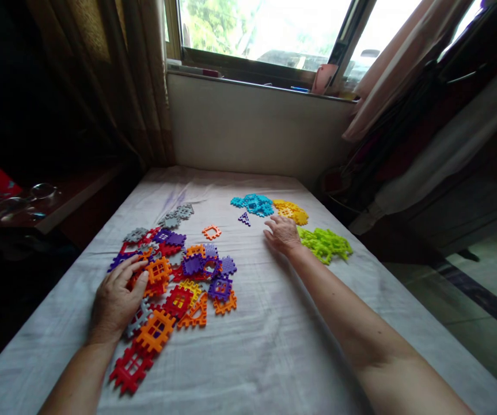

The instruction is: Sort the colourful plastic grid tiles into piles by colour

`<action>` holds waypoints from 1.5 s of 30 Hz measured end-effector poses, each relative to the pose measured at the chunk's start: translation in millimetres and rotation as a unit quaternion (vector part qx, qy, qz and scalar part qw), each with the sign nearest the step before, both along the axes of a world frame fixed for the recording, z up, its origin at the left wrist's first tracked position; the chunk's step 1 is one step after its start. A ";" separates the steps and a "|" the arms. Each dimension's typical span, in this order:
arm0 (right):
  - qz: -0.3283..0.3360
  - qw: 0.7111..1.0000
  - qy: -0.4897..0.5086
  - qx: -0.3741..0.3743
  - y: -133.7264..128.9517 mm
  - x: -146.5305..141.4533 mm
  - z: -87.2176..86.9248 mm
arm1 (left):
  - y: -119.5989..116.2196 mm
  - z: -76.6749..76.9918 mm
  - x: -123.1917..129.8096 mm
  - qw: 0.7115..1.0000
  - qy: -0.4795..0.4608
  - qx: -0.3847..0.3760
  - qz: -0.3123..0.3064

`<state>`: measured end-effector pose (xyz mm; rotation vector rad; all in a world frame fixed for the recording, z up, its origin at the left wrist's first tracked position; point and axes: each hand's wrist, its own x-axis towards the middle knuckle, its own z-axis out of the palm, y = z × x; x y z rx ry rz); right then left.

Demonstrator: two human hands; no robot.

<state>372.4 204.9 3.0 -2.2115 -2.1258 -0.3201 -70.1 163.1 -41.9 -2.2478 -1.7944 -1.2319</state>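
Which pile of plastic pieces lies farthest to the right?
The lime-green pile, beside the right hand; every other pile, even the neighbouring yellow one, lies further left.

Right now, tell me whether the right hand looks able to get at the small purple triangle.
Probably yes: the right hand is near the purple triangle, which lies apart from the piles, with only bare cloth visible between them.

Single head cam, fwd & down over tabletop (257,357).
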 end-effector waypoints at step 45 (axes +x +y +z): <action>0.091 0.886 0.432 0.143 -81.8 -122.5 -59.1 | -78.2 5.6 -31.9 0.950 0.236 -0.188 -0.080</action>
